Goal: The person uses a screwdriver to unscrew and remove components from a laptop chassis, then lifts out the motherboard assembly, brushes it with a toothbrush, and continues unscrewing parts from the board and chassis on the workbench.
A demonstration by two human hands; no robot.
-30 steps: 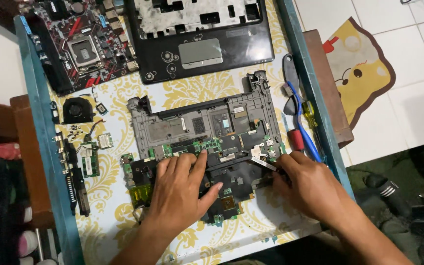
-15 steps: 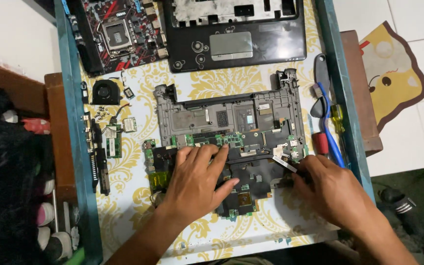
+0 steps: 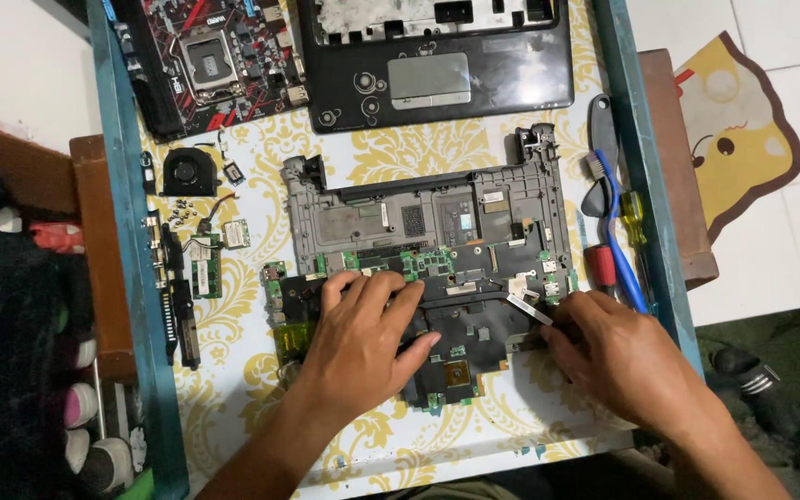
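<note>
Our left hand (image 3: 363,338) lies flat and open on the laptop board (image 3: 456,347) while our right hand (image 3: 618,356) pinches a flat ribbon strip (image 3: 528,308), over a yellow-patterned tabletop (image 3: 400,148) with a teal rim beside white floor tiles (image 3: 789,56).

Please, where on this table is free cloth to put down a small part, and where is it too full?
Free patches: the patterned cloth between the black palmrest cover and the grey laptop frame; also the near strip below the left hand. Crowded: beside the small fan, and the tools at the right edge.
</note>
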